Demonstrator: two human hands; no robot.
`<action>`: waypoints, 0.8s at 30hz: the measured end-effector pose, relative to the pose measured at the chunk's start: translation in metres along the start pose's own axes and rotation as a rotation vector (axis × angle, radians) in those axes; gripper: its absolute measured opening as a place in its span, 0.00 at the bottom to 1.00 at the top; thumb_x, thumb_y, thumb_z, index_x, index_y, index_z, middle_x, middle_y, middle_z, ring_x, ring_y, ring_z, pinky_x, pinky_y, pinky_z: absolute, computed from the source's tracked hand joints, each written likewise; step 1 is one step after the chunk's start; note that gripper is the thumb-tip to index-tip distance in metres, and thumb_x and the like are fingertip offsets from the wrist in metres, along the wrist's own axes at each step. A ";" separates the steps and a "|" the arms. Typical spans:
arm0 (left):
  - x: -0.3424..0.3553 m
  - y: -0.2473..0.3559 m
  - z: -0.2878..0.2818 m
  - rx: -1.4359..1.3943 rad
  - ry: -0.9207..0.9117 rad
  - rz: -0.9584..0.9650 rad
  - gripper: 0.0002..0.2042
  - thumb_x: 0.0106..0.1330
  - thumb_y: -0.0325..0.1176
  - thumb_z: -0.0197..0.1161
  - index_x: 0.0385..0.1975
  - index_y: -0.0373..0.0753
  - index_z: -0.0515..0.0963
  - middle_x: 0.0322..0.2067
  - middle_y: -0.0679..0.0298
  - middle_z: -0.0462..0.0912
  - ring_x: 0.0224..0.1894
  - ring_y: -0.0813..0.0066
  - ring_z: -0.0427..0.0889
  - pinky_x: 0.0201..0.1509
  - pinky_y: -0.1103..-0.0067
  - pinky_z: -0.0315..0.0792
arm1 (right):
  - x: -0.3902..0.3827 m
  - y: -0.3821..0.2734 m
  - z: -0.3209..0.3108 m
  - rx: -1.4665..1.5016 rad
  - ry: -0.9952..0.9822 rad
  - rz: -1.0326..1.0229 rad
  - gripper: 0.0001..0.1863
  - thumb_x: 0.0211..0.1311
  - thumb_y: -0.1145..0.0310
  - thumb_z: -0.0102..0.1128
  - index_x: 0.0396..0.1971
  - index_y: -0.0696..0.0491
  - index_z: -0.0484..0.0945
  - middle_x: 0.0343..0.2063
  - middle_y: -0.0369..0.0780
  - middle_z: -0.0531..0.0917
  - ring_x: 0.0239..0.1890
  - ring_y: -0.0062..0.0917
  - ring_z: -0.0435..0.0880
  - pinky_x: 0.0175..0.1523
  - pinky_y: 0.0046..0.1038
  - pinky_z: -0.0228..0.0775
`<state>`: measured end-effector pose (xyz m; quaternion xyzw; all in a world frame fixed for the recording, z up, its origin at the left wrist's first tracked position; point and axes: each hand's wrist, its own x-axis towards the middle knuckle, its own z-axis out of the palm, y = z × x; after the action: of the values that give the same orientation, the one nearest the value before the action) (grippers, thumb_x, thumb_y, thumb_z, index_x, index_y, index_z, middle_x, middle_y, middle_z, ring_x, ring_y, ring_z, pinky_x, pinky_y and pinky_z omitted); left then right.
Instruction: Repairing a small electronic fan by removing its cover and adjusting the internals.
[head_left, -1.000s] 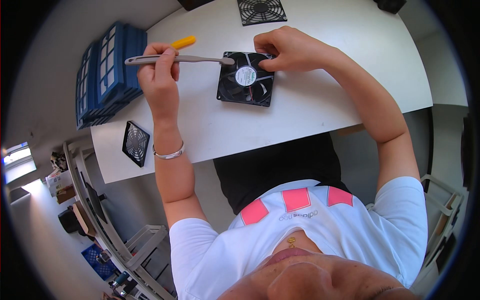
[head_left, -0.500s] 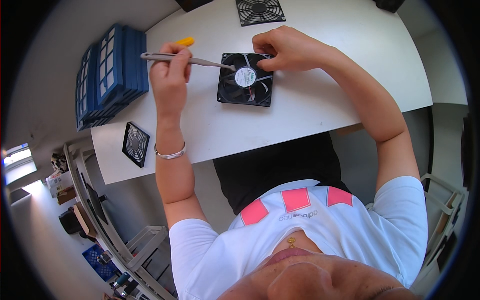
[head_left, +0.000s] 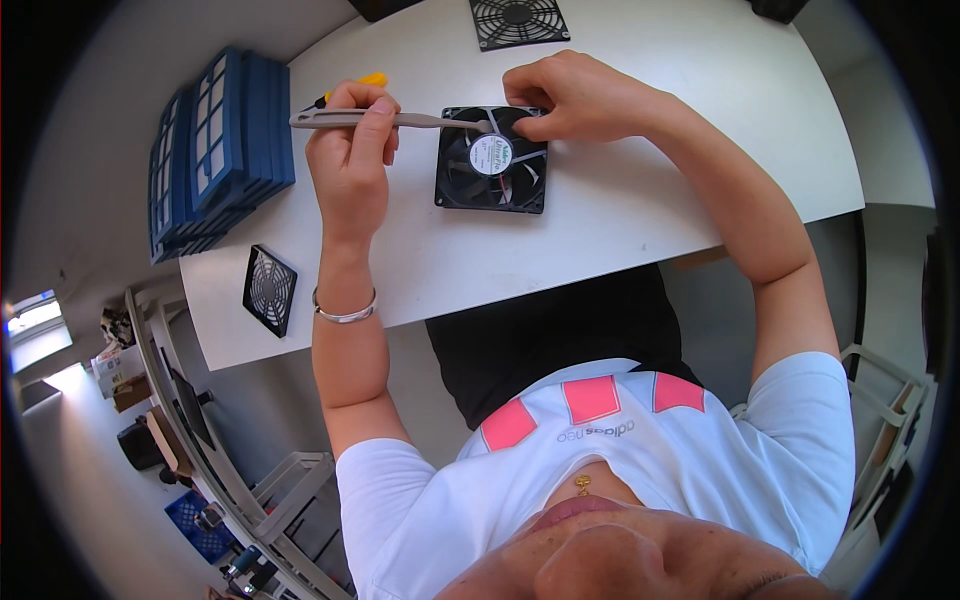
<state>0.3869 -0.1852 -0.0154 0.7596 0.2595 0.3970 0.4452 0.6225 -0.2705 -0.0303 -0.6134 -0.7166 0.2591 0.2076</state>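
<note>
A square black cooling fan (head_left: 458, 190) with a round silver-white hub label lies flat on the table in front of me. My left hand (head_left: 352, 150) is closed around the handle of a slim grey brush, shaped like a toothbrush (head_left: 420, 120). The brush's tip is over the fan's blades, just above the hub label; whether its bristles touch is too small to tell. At the fan's far right corner my right hand (head_left: 565, 100) is closed on the frame, thumb reaching in over the blades and fingers curled behind the edge, partly hidden.
One black fan grille (head_left: 520, 22) lies at the table's far edge, another (head_left: 270, 290) at the near left. Blue frames with white panels (head_left: 215, 140) are stacked at the left. A yellow-handled tool (head_left: 374, 80) lies partly hidden behind my left hand. The white table (head_left: 620, 220) ends near my body.
My left hand has shifted slightly right with the brush, and the brush tip has moved from the hub's left side to above it. My right hand and the fan stay nearly still.
</note>
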 end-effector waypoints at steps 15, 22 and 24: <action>0.002 0.004 -0.008 0.049 0.057 -0.014 0.09 0.70 0.33 0.53 0.29 0.37 0.75 0.17 0.69 0.69 0.19 0.86 0.65 0.24 0.87 0.56 | 0.000 0.001 0.001 0.014 0.001 -0.002 0.13 0.53 0.65 0.62 0.25 0.58 0.70 0.15 0.40 0.68 0.20 0.28 0.65 0.28 0.32 0.58; 0.001 0.000 0.003 0.000 -0.033 -0.016 0.08 0.71 0.32 0.54 0.31 0.36 0.75 0.17 0.70 0.71 0.19 0.87 0.66 0.22 0.89 0.58 | 0.000 0.001 0.001 -0.002 0.016 -0.015 0.14 0.53 0.64 0.62 0.24 0.58 0.70 0.15 0.40 0.68 0.20 0.29 0.66 0.28 0.32 0.58; 0.002 0.002 -0.003 0.010 -0.009 -0.005 0.08 0.71 0.32 0.54 0.31 0.36 0.75 0.17 0.70 0.72 0.19 0.87 0.66 0.22 0.89 0.58 | 0.001 0.003 0.003 -0.012 0.024 -0.015 0.14 0.54 0.63 0.62 0.24 0.58 0.70 0.15 0.40 0.68 0.20 0.29 0.66 0.28 0.33 0.58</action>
<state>0.3859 -0.1836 -0.0122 0.7631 0.2613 0.3909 0.4435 0.6233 -0.2699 -0.0343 -0.6124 -0.7201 0.2457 0.2145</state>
